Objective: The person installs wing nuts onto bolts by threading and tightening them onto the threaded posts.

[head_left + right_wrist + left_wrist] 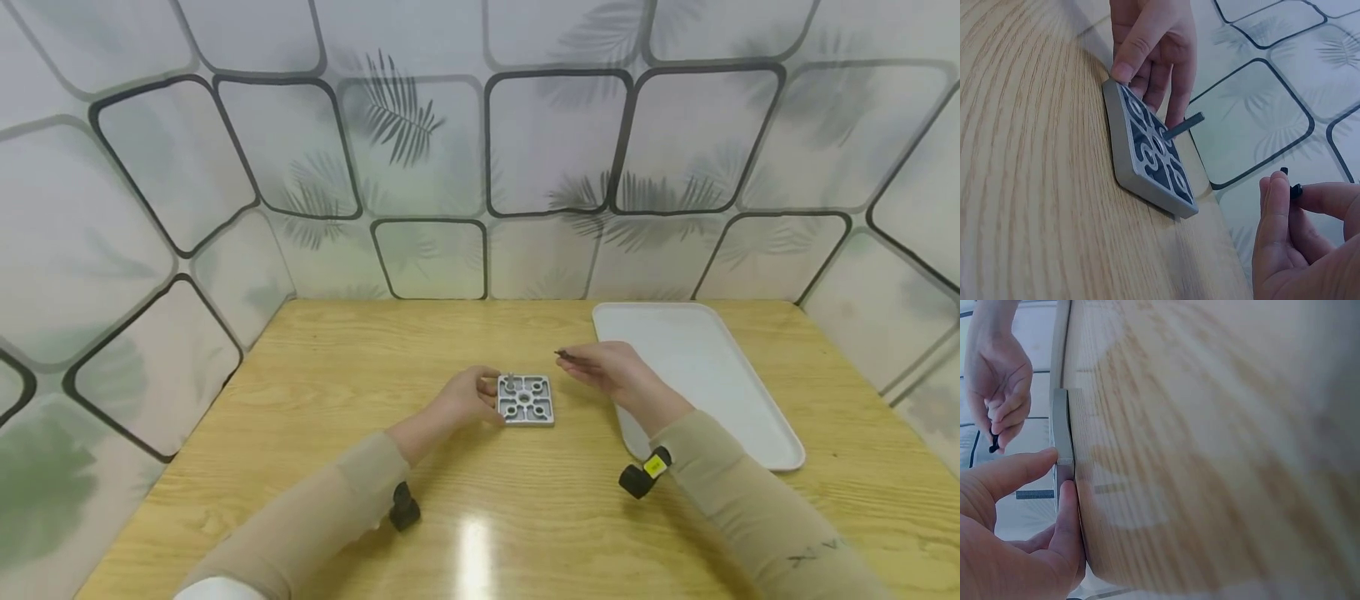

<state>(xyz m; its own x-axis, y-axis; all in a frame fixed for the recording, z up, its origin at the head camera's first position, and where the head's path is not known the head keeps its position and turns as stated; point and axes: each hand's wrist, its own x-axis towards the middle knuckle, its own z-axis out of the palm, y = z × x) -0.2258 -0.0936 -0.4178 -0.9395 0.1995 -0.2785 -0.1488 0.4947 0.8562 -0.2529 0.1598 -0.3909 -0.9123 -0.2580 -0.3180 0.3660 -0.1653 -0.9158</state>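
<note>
A square grey metal plate (525, 401) with ribs and round holes lies on the table, ribbed side up. From the hole at its far left corner stands a threaded screw (1185, 126). My left hand (474, 397) holds the plate by its left side, thumb at the near corner and fingers toward the far one. To the right of the plate and a little farther back, my right hand (603, 368) is raised. It pinches a small black screw (1296, 190) between thumb and fingertips, which partly hide it.
A white tray (697, 358) lies on the wooden table (360, 350) at the right, partly behind my right hand and forearm. Patterned curtain-like walls (427, 258) rise at the table's back and both sides. Each wrist wears a black camera (637, 481).
</note>
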